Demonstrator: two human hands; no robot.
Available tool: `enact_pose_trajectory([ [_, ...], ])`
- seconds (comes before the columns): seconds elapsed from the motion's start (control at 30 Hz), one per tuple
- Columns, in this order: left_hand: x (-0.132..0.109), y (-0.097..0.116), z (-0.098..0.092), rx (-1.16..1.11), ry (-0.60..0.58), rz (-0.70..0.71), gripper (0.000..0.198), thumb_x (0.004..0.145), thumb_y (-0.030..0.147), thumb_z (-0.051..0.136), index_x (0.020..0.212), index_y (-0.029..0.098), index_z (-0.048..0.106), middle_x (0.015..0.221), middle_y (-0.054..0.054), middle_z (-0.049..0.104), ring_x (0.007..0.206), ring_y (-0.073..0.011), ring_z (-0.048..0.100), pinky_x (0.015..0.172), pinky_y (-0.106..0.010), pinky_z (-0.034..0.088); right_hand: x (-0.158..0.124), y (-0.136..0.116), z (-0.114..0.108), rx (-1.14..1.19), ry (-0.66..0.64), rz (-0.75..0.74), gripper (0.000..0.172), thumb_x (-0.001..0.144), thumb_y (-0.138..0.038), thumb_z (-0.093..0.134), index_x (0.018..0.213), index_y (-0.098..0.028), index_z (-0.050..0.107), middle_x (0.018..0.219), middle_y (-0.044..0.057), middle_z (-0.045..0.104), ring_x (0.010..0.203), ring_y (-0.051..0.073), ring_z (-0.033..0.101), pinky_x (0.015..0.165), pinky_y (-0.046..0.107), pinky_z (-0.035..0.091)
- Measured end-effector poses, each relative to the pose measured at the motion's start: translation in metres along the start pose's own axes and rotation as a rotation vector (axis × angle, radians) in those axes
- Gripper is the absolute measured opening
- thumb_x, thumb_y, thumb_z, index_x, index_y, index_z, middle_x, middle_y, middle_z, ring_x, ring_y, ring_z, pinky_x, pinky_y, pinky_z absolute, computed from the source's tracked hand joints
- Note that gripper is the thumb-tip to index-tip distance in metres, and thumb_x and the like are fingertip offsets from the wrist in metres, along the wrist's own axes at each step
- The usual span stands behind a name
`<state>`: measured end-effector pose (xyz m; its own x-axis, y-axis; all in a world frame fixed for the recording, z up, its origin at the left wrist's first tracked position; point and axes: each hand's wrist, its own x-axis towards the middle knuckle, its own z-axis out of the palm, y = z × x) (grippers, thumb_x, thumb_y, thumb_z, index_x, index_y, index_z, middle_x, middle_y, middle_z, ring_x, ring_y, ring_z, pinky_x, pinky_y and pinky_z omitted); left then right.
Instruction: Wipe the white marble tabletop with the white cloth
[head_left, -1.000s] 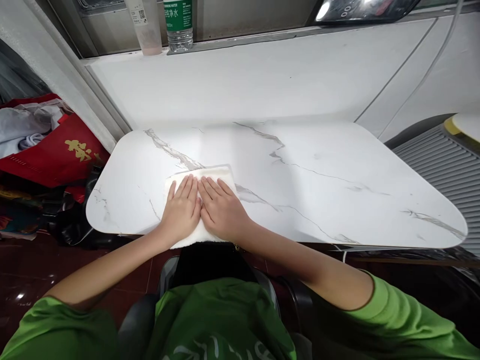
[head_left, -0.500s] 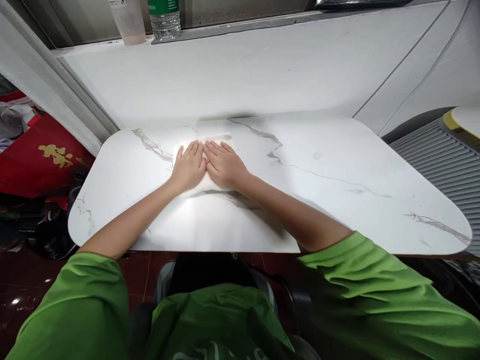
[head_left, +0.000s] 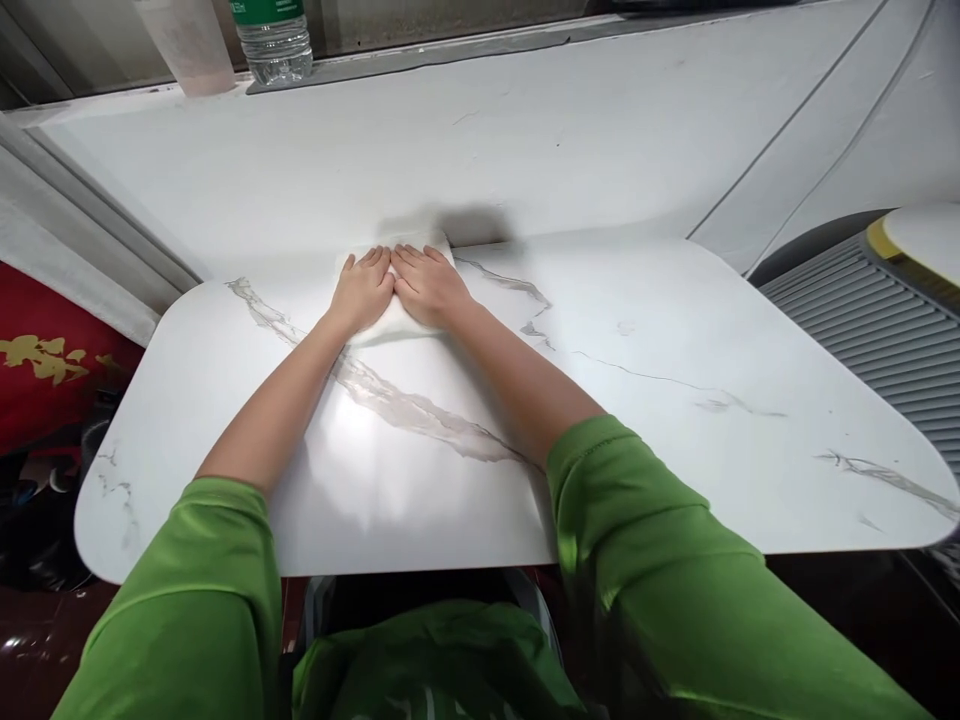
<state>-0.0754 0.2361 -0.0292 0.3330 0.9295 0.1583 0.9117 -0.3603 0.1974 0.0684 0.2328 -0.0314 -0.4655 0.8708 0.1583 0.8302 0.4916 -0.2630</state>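
My left hand (head_left: 363,291) and my right hand (head_left: 429,284) lie flat, side by side, on a white cloth (head_left: 397,325). Their fingers are stretched out and point toward the wall. Under both palms the cloth is pressed onto the white marble-patterned tabletop (head_left: 660,440), and its far edge is up at the wall side. Part of the cloth is hidden beneath the hands.
Behind the tabletop rises a white wall (head_left: 600,150) with a ledge bearing a clear bottle with a green label (head_left: 276,45) and a translucent cup (head_left: 187,45). A red bag (head_left: 60,360) is at left; a grey ribbed object (head_left: 855,310) stands at right.
Both hands have slid the cloth away from my body, up to the wall side of the tabletop. The view has shifted slightly too.
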Motion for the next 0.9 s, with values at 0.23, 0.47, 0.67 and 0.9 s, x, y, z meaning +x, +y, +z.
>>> enact_pose_trajectory([
  [0.23, -0.003, 0.008, -0.007, 0.013, -0.046, -0.053, 0.055, 0.102, 0.016, 0.029, 0.156, 0.008, 0.038, 0.164, -0.013, 0.036, 0.155, -0.0218, 0.03, 0.13, -0.045, 0.016, -0.004, -0.004, -0.002, 0.022, 0.022, 0.017, 0.062, 0.099, -0.019, 0.025, 0.156, 0.002, 0.034, 0.163, 0.017, 0.035, 0.154, 0.025, 0.029, 0.127, 0.047, 0.016],
  [0.47, -0.031, 0.031, -0.016, 0.039, -0.104, -0.077, 0.057, 0.103, 0.016, 0.026, 0.159, 0.007, 0.033, 0.166, -0.012, 0.031, 0.156, -0.0198, 0.026, 0.13, -0.043, 0.014, -0.034, -0.014, -0.004, 0.036, 0.016, 0.068, 0.062, 0.099, -0.022, 0.024, 0.157, -0.002, 0.035, 0.164, 0.014, 0.033, 0.154, 0.024, 0.03, 0.128, 0.048, 0.016],
  [0.67, -0.09, 0.075, -0.019, 0.032, -0.142, -0.039, 0.057, 0.104, 0.02, 0.025, 0.159, 0.006, 0.031, 0.167, -0.013, 0.03, 0.157, -0.0204, 0.023, 0.131, -0.044, 0.011, -0.107, -0.029, -0.01, -0.007, 0.027, 0.074, 0.063, 0.098, -0.022, 0.024, 0.155, -0.001, 0.039, 0.163, 0.015, 0.035, 0.153, 0.026, 0.032, 0.128, 0.049, 0.019],
  [0.9, -0.164, 0.144, -0.015, 0.019, -0.177, 0.089, 0.058, 0.105, 0.024, 0.023, 0.157, 0.0, 0.032, 0.166, -0.017, 0.029, 0.157, -0.0238, 0.022, 0.13, -0.05, 0.013, -0.223, -0.037, -0.019, -0.092, 0.069, 0.03, 0.062, 0.101, -0.028, 0.021, 0.155, -0.006, 0.041, 0.161, 0.013, 0.039, 0.152, 0.022, 0.034, 0.127, 0.047, 0.026],
])
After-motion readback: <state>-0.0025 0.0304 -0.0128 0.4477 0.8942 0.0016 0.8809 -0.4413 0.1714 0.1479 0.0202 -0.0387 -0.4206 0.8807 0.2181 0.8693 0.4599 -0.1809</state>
